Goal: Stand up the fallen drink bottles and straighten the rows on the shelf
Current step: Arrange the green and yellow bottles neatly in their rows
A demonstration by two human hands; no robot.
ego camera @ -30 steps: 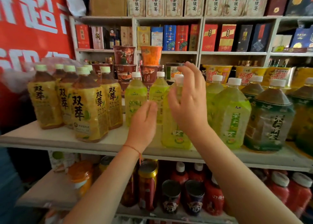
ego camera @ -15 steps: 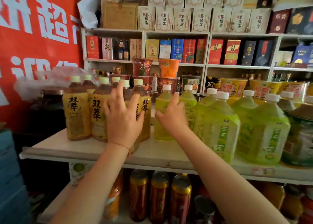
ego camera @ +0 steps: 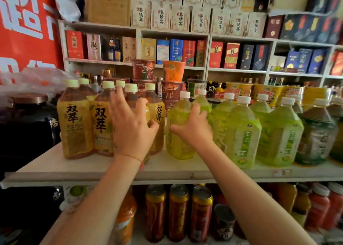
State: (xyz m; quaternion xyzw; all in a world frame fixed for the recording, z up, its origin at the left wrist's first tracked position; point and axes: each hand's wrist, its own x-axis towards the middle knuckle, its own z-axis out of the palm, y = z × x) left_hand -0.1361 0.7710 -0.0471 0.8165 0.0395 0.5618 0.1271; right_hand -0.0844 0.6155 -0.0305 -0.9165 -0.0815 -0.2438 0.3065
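Several amber tea bottles with yellow labels [ego camera: 76, 126] stand upright in a cluster at the left of the white shelf board [ego camera: 167, 170]. My left hand [ego camera: 132, 128] lies over the front bottle of that cluster [ego camera: 156, 115], fingers up its left side and thumb curled round its right. To the right stands a row of large light-green tea bottles [ego camera: 243, 133]. My right hand [ego camera: 193, 129] grips the leftmost green bottle [ego camera: 176, 126] at mid-height. No fallen bottle is in view.
Dark-green bottles [ego camera: 315, 137] end the row at the right. Noodle cups [ego camera: 172, 72] are stacked behind the bottles. A dark jar [ego camera: 27, 118] sits at the far left. Cans [ego camera: 178, 207] and red bottles [ego camera: 319, 207] fill the shelf below.
My left hand has moved left from the green bottles onto the amber cluster. My right hand dropped from a green bottle's cap to the side of the leftmost green bottle.
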